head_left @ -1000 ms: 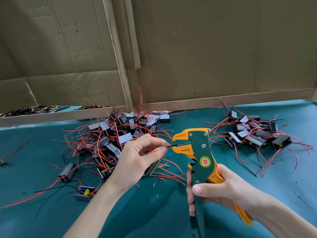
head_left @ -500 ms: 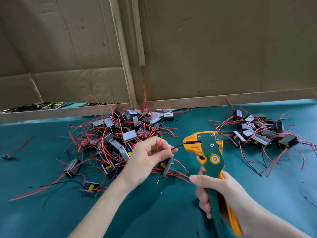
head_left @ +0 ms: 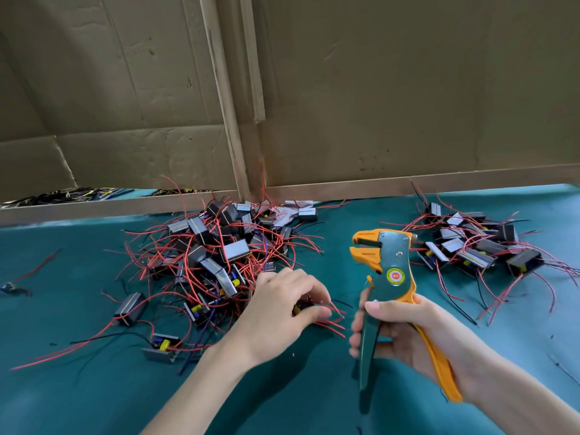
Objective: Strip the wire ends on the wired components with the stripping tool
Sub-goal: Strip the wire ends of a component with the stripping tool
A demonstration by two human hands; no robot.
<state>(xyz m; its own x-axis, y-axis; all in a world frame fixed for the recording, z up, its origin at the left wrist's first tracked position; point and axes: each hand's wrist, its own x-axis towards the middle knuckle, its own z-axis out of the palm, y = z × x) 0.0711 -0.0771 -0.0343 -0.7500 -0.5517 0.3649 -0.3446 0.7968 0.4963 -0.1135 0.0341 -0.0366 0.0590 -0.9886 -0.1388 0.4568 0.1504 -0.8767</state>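
Observation:
My right hand grips the handles of the green and orange stripping tool, held upright above the teal mat with its jaws pointing left and nothing in them. My left hand is low at the near edge of the big left pile, fingers curled over a small dark wired component whose red wires stick out to the right. The hand hides most of that component. A gap separates its wire ends from the tool.
A second, smaller pile of wired components lies to the right of the tool. Loose components and stray red wires lie left of the main pile. A cardboard wall stands along the back of the teal mat.
My left hand has drawn the wire away from the tool's jaws and dropped to the mat at the pile's edge. The tool has shifted right and stands more upright.

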